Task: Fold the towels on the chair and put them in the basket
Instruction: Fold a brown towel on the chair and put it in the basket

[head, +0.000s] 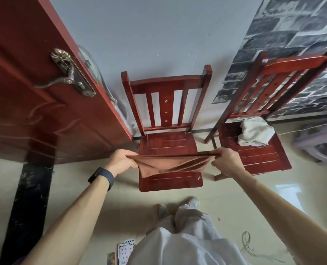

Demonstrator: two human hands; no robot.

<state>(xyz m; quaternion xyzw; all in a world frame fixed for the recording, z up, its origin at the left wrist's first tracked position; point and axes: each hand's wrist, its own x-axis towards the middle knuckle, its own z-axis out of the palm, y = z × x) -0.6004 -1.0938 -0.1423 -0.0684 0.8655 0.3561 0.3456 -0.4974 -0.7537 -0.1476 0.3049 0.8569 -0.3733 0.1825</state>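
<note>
A brown towel (pixel 168 164) hangs stretched between my two hands just above the seat of the middle red wooden chair (pixel 168 143). My left hand (pixel 120 161) pinches its left top corner. My right hand (pixel 225 159) pinches its right top corner. The towel sags in folds and its lower edge rests on the seat. A crumpled white towel (pixel 254 132) lies on the seat of a second red chair (pixel 258 159) to the right. No basket is in view.
A red door (pixel 44 111) with a metal handle (pixel 71 73) stands open at the left. A pale plastic stool (pixel 319 142) sits at the far right. Playing cards (pixel 124 249) lie on the floor by my legs.
</note>
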